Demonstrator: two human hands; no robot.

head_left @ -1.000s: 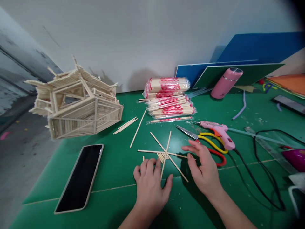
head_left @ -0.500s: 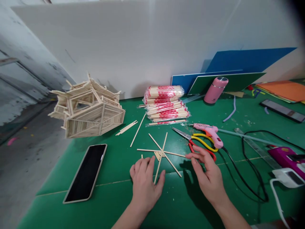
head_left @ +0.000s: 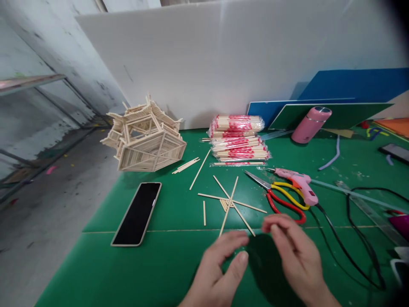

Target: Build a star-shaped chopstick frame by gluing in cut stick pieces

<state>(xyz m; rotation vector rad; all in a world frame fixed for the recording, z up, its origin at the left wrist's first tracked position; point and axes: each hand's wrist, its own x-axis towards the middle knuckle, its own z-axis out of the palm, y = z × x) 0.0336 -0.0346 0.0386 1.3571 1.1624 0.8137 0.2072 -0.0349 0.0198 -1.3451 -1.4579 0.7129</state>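
Note:
Several thin wooden sticks lie crossed in a star on the green table, with a small cluster of short pieces near the crossing. My left hand is open just in front of the star, fingers stretched and thumb apart. The fingertips come close to the near end of one stick; whether they touch it I cannot tell. To its right, my right hand hovers with fingers loosely curled and the thumb near the index finger, nothing visible in it. A single short stick lies left of the star.
A stick-built model house stands back left, behind a phone. Wrapped stick bundles lie at the back. On the right are scissors, a pink glue gun with a black cable, and a pink bottle.
Both hands have drawn back towards me from the sticks, and the right fingers have curled more. The short stick by my left hand is now uncovered. The view has turned left.

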